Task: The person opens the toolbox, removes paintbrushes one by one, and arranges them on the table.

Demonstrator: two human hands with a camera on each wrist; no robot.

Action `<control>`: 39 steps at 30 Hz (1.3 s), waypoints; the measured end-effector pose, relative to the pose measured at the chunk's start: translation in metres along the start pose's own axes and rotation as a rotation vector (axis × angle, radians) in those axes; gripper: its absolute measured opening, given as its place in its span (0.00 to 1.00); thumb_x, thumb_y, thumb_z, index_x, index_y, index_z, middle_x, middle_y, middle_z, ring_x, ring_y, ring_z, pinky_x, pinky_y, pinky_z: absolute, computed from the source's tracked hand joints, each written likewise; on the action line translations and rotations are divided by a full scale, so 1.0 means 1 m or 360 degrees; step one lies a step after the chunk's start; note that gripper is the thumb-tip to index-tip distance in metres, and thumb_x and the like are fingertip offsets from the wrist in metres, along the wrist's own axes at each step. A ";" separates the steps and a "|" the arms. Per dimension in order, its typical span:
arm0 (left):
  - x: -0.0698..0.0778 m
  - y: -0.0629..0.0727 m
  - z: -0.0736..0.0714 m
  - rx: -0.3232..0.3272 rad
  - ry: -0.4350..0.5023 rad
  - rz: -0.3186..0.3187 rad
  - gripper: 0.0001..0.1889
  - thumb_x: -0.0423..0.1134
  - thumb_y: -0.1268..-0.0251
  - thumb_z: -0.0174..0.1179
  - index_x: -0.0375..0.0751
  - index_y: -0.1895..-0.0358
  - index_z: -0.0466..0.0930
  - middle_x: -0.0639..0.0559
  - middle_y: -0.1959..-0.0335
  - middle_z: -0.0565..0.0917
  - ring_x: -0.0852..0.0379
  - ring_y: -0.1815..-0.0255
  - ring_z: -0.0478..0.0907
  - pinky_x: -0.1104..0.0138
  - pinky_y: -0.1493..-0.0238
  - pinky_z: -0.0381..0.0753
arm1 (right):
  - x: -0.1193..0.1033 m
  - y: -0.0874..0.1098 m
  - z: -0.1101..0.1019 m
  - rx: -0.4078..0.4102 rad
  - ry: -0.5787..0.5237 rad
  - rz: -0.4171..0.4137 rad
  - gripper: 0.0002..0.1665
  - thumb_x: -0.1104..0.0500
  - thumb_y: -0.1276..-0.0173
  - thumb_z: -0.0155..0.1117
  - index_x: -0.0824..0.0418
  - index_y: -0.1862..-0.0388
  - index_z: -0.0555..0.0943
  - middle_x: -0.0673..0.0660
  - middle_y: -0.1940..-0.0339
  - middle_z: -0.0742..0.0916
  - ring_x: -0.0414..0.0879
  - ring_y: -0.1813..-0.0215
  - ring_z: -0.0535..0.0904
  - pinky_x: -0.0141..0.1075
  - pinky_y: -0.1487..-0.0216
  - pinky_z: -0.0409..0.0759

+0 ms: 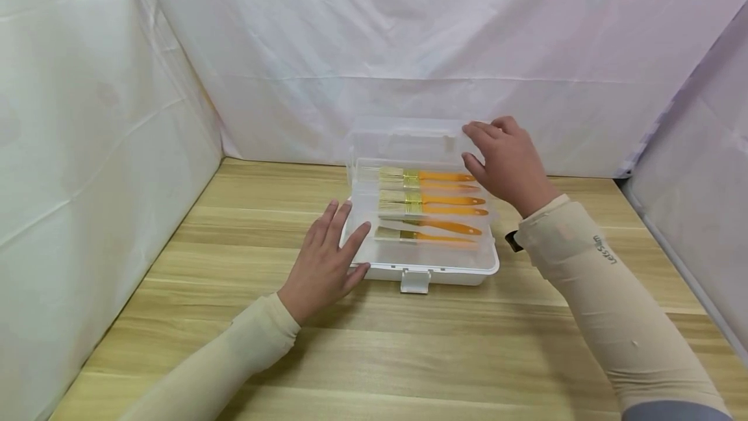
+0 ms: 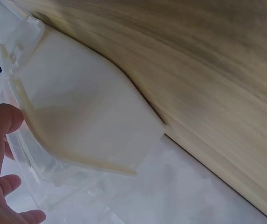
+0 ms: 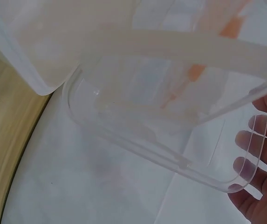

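Observation:
A white plastic box [image 1: 487, 268] with a clear lid [image 1: 403, 130] stands on the table, its lid raised at the back. Several paintbrushes [image 1: 450, 201] with orange handles and pale bristles lie inside, side by side. My left hand [image 1: 324, 255] rests at the front left corner, fingers spread and thumb close to the box rim [image 2: 26, 100]. At the lid's right edge is my right hand [image 1: 508, 158], its fingertips touching the clear plastic. The right wrist view shows those fingertips [image 3: 245, 140] through the lid, all on the same side of it.
A latch [image 1: 415, 282] hangs down at the box's front. Wood-grain tabletop [image 1: 374, 349] surrounds the box. White cloth [image 1: 374, 31] hangs behind and on both sides, meeting the table's back edge close behind the lid.

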State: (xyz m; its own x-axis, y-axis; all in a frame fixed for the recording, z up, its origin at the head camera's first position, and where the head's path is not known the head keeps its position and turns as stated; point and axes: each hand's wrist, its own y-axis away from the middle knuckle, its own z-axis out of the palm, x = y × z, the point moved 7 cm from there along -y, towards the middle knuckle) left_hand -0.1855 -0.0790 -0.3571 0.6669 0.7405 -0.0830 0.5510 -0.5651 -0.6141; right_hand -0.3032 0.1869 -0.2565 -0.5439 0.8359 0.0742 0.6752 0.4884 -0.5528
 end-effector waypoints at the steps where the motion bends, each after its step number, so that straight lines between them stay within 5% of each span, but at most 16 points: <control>1: 0.000 0.000 0.000 0.0003 0.0001 0.0003 0.36 0.51 0.46 0.70 0.42 0.35 0.70 0.29 0.28 0.59 0.29 0.27 0.55 0.40 0.40 0.69 | 0.001 0.000 0.002 -0.0023 0.0019 0.0010 0.28 0.57 0.33 0.65 0.69 0.36 0.77 0.67 0.41 0.82 0.66 0.46 0.73 0.57 0.46 0.73; 12: 0.007 0.000 -0.001 0.0034 -0.0051 0.0073 0.33 0.47 0.46 0.71 0.42 0.37 0.72 0.32 0.37 0.68 0.33 0.36 0.66 0.45 0.42 0.72 | -0.001 0.002 0.010 -0.0218 0.0038 0.0107 0.37 0.57 0.32 0.65 0.69 0.28 0.66 0.71 0.32 0.72 0.68 0.36 0.69 0.59 0.37 0.69; 19: 0.015 0.002 0.002 0.0021 -0.0095 0.0135 0.26 0.39 0.46 0.71 0.42 0.43 0.76 0.41 0.53 0.75 0.43 0.53 0.74 0.53 0.50 0.76 | 0.001 0.003 0.012 -0.0183 -0.0018 0.0133 0.36 0.56 0.33 0.65 0.69 0.30 0.67 0.71 0.39 0.72 0.66 0.46 0.73 0.58 0.47 0.75; 25: 0.020 0.006 0.011 -0.0118 -0.0131 0.0170 0.19 0.29 0.40 0.63 0.42 0.45 0.75 0.45 0.58 0.75 0.46 0.57 0.73 0.56 0.55 0.77 | 0.000 0.001 0.013 -0.0183 -0.0028 0.0119 0.36 0.56 0.32 0.65 0.70 0.29 0.67 0.70 0.40 0.74 0.64 0.45 0.73 0.58 0.45 0.74; 32: 0.022 0.011 0.022 -0.0309 -0.0130 0.0203 0.14 0.30 0.35 0.60 0.42 0.48 0.76 0.46 0.57 0.77 0.46 0.55 0.74 0.56 0.52 0.77 | -0.002 0.000 0.014 -0.0209 -0.0045 0.0134 0.36 0.57 0.32 0.65 0.70 0.29 0.67 0.70 0.39 0.74 0.65 0.41 0.72 0.58 0.41 0.72; 39: 0.018 0.021 0.039 -0.0688 -0.0098 0.0135 0.40 0.57 0.40 0.64 0.41 0.28 0.65 0.41 0.34 0.74 0.39 0.34 0.69 0.46 0.33 0.64 | -0.002 -0.003 0.014 -0.0234 -0.0065 0.0151 0.36 0.57 0.31 0.64 0.69 0.29 0.66 0.70 0.38 0.74 0.65 0.40 0.71 0.59 0.41 0.72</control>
State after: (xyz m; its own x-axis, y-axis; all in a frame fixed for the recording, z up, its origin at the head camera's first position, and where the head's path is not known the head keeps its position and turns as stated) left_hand -0.1815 -0.0632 -0.4020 0.6951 0.6976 -0.1736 0.6633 -0.7155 -0.2193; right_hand -0.3112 0.1804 -0.2665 -0.4920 0.8706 -0.0079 0.7883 0.4416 -0.4283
